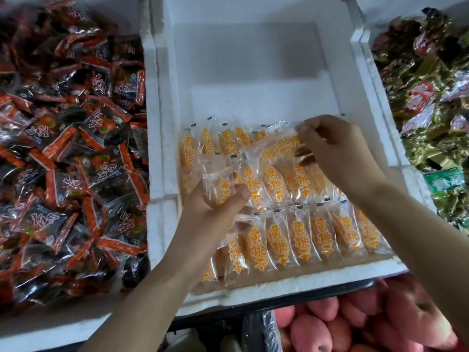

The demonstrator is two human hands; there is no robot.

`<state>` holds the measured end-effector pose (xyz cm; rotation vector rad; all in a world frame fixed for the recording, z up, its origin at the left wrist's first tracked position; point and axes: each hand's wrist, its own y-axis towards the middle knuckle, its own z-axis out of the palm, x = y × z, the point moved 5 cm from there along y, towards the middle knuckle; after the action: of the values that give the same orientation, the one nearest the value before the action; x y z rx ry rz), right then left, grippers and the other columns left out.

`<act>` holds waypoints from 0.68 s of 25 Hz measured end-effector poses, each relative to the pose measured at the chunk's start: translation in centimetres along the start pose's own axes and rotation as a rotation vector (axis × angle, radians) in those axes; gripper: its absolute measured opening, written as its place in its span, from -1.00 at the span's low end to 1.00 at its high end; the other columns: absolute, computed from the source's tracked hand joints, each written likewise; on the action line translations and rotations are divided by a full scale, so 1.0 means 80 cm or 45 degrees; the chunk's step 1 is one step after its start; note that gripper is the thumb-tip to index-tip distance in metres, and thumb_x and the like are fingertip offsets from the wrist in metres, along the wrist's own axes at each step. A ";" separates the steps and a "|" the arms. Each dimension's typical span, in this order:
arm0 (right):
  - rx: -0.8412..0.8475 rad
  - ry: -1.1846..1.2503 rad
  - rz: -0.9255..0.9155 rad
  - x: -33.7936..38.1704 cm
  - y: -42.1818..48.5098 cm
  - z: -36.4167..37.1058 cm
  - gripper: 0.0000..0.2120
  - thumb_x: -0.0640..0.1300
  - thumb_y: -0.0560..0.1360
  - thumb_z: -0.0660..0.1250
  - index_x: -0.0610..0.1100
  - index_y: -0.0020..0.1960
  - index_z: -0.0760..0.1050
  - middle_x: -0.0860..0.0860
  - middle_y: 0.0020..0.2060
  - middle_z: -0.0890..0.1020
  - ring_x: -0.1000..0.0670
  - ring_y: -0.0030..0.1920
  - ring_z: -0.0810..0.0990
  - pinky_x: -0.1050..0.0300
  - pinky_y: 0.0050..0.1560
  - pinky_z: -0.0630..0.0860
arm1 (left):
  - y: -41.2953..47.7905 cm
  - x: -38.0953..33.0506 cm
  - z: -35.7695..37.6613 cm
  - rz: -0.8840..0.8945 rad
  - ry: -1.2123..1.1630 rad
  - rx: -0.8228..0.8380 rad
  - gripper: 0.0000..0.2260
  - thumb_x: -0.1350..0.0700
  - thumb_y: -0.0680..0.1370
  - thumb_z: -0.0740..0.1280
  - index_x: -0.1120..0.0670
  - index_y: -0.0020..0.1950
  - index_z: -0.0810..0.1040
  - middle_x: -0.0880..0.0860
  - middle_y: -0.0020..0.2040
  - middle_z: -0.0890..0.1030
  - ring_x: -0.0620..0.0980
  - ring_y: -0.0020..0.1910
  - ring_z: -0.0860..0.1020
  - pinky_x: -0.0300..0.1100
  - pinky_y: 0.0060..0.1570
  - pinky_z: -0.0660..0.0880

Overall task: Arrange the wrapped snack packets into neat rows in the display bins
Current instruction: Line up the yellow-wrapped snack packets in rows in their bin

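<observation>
Centre of view: white foam bin [162, 148], near half filled with clear snack packets [276, 245] of orange filling, orange lettering on each. Far half of the bin floor bare.

Near row [322, 235]: packets side by side along the front wall, lettering upright, edges overlapping.

Middle row [291, 184]: same layout, directly behind the near row, touching it.

Far row [215, 141]: partial, starting at the left side of the bin and running toward the middle.

Left hand [215, 212]: over the left end of the middle row, fingers and thumb curled round one loose packet [218, 185], tilted, raised above the rows.

Right hand [340, 153]: over the right part of the far row, thumb and fingertips pinching the end of a second loose packet [276, 146], slanted crosswise over the far and middle rows. Contact between this packet and the rows beneath: not determinable.

Left of the foam bin: second bin [50, 331], heaped with red-and-black packets [63, 148], unsorted.

Right of the foam bin: third bin [365, 47], heaped with gold and green wrappers [426, 123].

Below the front wall: dark tray edge [304, 297], then pink round fruit [355, 323].
</observation>
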<state>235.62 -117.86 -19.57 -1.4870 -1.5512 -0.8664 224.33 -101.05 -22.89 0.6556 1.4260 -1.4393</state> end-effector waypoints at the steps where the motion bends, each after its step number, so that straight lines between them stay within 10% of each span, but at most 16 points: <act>1: 0.020 0.218 0.102 -0.001 -0.015 0.000 -0.86 -0.22 0.57 0.23 -0.11 -0.15 0.49 0.06 -0.39 0.57 0.06 -0.34 0.62 0.22 -0.26 0.58 | 0.003 -0.004 0.008 0.014 -0.030 0.002 -0.74 0.17 0.50 0.41 -0.01 0.16 0.53 -0.03 -0.02 0.69 0.00 -0.20 0.67 -0.12 -0.27 0.63; 7: 0.543 0.132 0.316 -0.016 -0.090 0.015 -0.82 -0.29 0.47 0.35 -0.09 0.00 0.44 0.02 -0.28 0.65 0.08 -0.22 0.66 0.18 -0.07 0.60 | 0.022 -0.017 0.024 0.126 0.038 -0.021 -0.90 0.25 0.51 0.38 0.08 -0.02 0.58 0.00 -0.36 0.62 -0.10 -0.40 0.58 -0.23 -0.39 0.52; 17: 0.071 -0.386 0.036 -0.031 -0.039 0.001 -0.82 -0.15 0.50 0.35 -0.13 0.08 0.46 0.13 -0.25 0.54 0.05 -0.27 0.57 0.41 -0.34 0.40 | 0.023 -0.001 0.026 0.103 0.195 -0.041 -0.81 0.17 0.49 0.41 0.14 0.09 0.56 0.06 -0.28 0.64 -0.08 -0.34 0.61 -0.22 -0.35 0.58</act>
<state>232.47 -119.10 -21.67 -1.6527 -1.7517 -0.5950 226.51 -102.73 -23.27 0.8083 1.5194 -1.3238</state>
